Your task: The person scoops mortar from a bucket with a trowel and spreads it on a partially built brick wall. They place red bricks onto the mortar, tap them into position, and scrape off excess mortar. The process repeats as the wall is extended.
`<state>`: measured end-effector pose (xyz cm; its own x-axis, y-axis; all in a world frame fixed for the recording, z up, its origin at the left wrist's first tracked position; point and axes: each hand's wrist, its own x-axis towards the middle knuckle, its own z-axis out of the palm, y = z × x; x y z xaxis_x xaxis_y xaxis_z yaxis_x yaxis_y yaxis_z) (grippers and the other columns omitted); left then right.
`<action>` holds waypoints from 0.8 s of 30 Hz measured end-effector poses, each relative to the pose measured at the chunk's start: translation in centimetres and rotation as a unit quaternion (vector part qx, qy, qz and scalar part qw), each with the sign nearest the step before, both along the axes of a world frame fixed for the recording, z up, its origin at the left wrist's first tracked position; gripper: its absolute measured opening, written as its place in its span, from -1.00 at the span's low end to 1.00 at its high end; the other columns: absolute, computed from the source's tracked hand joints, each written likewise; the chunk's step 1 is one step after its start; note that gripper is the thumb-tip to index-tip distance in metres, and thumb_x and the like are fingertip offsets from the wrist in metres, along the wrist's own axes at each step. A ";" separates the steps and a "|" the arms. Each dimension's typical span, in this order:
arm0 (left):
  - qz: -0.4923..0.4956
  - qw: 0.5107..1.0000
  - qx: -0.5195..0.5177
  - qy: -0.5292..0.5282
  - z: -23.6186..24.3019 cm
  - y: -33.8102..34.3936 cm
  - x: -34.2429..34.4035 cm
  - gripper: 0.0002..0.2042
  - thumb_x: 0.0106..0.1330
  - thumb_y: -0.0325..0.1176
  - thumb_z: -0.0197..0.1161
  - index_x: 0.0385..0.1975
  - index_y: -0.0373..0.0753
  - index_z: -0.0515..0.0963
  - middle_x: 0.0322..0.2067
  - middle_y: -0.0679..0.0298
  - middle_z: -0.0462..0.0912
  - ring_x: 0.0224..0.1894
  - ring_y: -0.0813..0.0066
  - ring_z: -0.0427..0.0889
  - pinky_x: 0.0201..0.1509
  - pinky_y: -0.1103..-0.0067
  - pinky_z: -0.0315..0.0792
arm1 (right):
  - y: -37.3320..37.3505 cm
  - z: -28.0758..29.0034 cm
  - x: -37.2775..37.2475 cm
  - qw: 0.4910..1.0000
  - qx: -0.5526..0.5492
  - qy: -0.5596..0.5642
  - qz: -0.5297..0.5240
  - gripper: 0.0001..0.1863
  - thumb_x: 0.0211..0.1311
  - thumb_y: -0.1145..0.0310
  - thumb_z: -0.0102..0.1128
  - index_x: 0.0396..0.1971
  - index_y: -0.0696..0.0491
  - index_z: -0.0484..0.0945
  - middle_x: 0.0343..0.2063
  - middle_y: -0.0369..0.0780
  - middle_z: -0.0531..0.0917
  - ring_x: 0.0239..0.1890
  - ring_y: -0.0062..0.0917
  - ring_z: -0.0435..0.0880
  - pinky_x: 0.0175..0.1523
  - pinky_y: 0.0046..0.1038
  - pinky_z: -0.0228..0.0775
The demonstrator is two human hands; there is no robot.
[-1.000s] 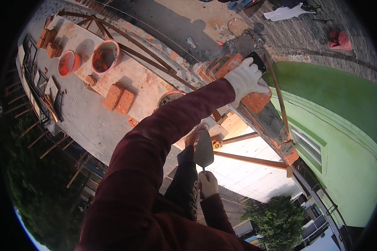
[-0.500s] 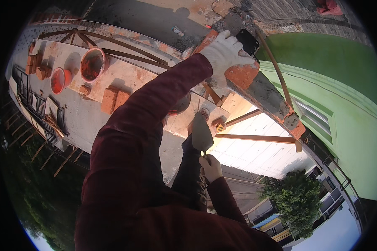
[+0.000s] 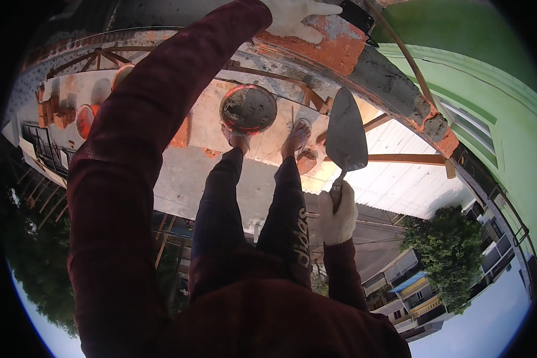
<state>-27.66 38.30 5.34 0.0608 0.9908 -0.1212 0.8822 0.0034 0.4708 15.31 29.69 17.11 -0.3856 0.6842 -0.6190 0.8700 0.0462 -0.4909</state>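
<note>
My left hand (image 3: 297,19), in a white glove, reaches to the top edge of the view and lies over an orange brick (image 3: 339,46) on top of a low brick wall. Its visible fingers are stretched and spread, touching the brick's upper side; part of the hand is cut off. Grey mortar (image 3: 391,82) covers the wall top right of that brick. My right hand (image 3: 338,215), also gloved, is wrapped around the handle of a pointed trowel (image 3: 347,134). The blade is raised in front of the wall, grey and without a visible load.
A bucket of mortar (image 3: 248,110) stands by my feet on the plank platform. Further left are a red bucket (image 3: 86,119) and stacked bricks (image 3: 55,112). A wooden brace (image 3: 394,159) crosses below the wall. Behind my left hand lies a black object (image 3: 357,17).
My left hand has slid left along the brick and its fingers have spread. The right hand has raised the trowel up and to the right. The view has shifted, uncovering the mortar bucket.
</note>
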 end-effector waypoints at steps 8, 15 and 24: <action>0.096 0.985 0.012 -0.141 -1.3 -2.5 -3.4 -0.25 0.21 -0.18 0.54 0.41 -0.15 0.39 0.12 0.07 0.63 0.16 0.25 0.59 0.28 0.30 0.46 | 8.0 0.9 -9.7 0.956 0.214 0.132 0.149 -0.37 0.40 0.41 0.19 0.40 0.23 0.26 -0.02 0.09 0.63 -0.05 -0.05 0.74 0.01 -0.22 0.59; 0.122 0.977 0.008 -0.176 -2.6 -3.0 -3.9 -0.25 0.19 -0.19 0.55 0.40 -0.16 0.41 0.12 0.06 0.63 0.16 0.23 0.59 0.28 0.30 0.47 | 8.0 -2.6 -14.8 0.962 0.193 0.131 0.143 -0.34 0.39 0.39 0.15 0.43 0.19 0.17 0.06 0.14 0.55 -0.02 0.13 0.69 -0.01 -0.04 0.60; 0.137 0.969 0.020 -0.203 -3.3 -3.3 -4.1 -0.26 0.16 -0.20 0.57 0.38 -0.17 0.42 0.12 0.06 0.64 0.15 0.22 0.59 0.27 0.31 0.47 | 7.3 -4.1 -16.1 0.962 0.190 0.153 0.118 -0.50 0.42 0.38 0.13 0.25 0.32 0.31 -0.08 0.17 0.64 -0.08 0.06 0.72 0.00 -0.15 0.58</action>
<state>-31.79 34.98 2.06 -0.1699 0.9799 -0.1041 0.5930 0.1860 0.7834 -0.81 36.96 13.02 -0.6832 0.7093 -0.1735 0.6298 0.4521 -0.6316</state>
